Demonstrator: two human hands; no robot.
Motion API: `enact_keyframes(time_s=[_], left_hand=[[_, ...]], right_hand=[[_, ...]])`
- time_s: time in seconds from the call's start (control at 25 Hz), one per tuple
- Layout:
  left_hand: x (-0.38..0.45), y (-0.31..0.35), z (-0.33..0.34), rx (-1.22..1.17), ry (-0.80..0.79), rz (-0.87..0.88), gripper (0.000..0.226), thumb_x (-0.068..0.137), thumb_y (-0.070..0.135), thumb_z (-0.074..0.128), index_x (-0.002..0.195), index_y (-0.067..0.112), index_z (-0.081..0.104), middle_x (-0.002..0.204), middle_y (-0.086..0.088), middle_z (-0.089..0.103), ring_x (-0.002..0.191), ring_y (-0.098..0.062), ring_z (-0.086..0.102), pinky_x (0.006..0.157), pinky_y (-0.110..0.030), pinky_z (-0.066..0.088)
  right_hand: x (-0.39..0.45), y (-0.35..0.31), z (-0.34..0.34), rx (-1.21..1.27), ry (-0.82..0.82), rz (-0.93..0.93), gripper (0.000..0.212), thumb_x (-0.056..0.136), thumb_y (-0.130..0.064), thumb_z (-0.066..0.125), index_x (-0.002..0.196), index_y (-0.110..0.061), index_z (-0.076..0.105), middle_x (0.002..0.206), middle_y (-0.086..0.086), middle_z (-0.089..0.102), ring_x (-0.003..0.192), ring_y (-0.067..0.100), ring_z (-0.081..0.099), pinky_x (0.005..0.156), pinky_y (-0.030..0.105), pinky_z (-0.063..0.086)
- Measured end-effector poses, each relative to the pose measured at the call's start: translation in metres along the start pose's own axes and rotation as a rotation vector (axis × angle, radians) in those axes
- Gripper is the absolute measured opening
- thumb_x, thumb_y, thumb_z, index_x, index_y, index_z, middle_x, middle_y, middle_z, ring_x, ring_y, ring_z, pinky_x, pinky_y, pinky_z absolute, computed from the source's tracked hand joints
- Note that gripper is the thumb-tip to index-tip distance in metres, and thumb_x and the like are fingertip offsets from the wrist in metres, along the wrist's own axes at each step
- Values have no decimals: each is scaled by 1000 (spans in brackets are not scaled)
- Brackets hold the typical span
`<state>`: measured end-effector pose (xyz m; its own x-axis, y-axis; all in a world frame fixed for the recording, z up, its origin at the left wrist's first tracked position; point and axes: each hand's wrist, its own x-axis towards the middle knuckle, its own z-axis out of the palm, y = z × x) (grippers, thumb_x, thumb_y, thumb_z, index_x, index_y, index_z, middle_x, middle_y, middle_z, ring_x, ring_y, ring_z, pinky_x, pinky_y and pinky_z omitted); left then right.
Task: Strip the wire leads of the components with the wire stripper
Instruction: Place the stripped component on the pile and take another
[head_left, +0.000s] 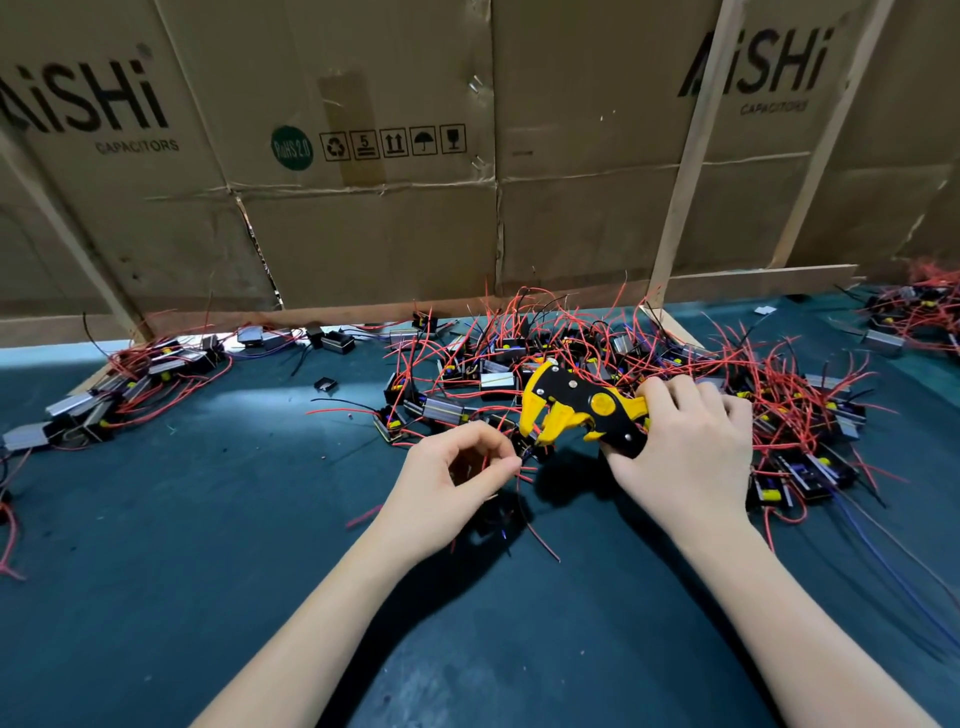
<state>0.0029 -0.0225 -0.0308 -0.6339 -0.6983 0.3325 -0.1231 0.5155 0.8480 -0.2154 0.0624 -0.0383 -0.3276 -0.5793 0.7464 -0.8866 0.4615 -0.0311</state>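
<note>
Left hand (457, 478) pinches a red wire lead (524, 470); right hand (685, 447) grips the wire stripper (576, 410), fingers curled.

A dark teal worktop (218, 561) fills the lower half of the view, its surface matte and flecked with small specks and scraps. Along its far edge stands a wall of flattened brown cardboard boxes (374, 228) — creased, taped at one seam and stapled near the middle. Black "AiSHi CAPACITORS" lettering (756, 67) is printed at the left and right, and a green round RoHS sticker (292, 148) sits beside a row of handling symbols (393, 141). Pale wooden battens (691, 156) lean against the cardboard — one slants at the far left too. Light falls evenly from above.
</note>
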Motion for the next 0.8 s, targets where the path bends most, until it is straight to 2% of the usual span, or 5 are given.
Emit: enact_keyframes(time_s=[0.36,0.56,0.8], left_hand=[[2,-3,0,3,28,-75,15,88,16,67,75,22,64,65,13,52,61,-6,42,61,-17,35],[0,-3,0,-10,15,-105,19,86,12,68,71,23,64,62,12,52,59,-6,42,58,-15,35],[2,0,-2,-29,-7,-104,19,87,13,70,71,23,65,62,14,53,58,-5,45,58,-14,38]], right_hand=[[0,-2,2,-1,-12,-64,53,54,-41,81,92,-9,63,84,9,62,80,33,56,78,41,31],[1,-5,-3,6,-29,-98,39,60,-47,68,74,-12,58,69,5,58,67,30,55,71,39,28],[0,-7,-6,21,-177,-82,46,53,-48,85,58,-14,55,55,4,58,54,28,59,64,33,29]])
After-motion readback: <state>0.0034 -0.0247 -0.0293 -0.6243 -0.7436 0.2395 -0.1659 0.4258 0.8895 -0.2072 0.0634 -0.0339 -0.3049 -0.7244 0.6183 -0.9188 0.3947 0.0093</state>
